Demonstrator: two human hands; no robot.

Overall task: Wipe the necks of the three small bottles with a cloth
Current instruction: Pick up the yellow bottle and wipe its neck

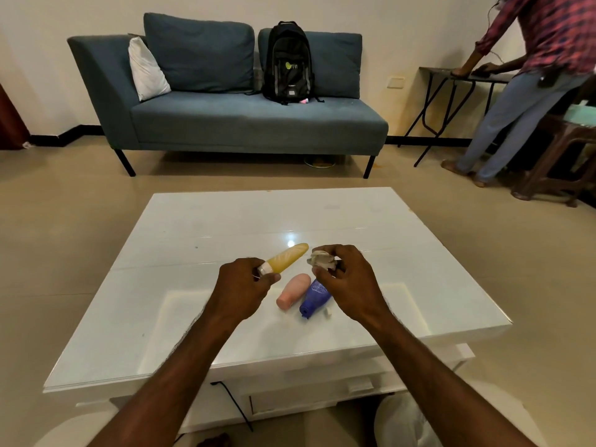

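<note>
My left hand [245, 283] grips the yellow bottle [288, 257] at its white neck end, its body pointing up and to the right above the white table [193, 227]. Just right of it, my right hand [346, 279] holds a crumpled pale cloth [322, 258] between the fingers, a short gap from the yellow bottle. The pink bottle [292, 291] and the blue bottle [314, 298] lie side by side on the table under my right hand. A small white cap [328, 312] lies beside the blue bottle's neck.
A blue sofa [225, 121] with a black backpack [288, 62] stands beyond the table. A person [529, 79] leans over a folding table [451, 75] at the far right, near a brown stool [561, 156]. A black cable [235, 404] hangs below the table's front edge.
</note>
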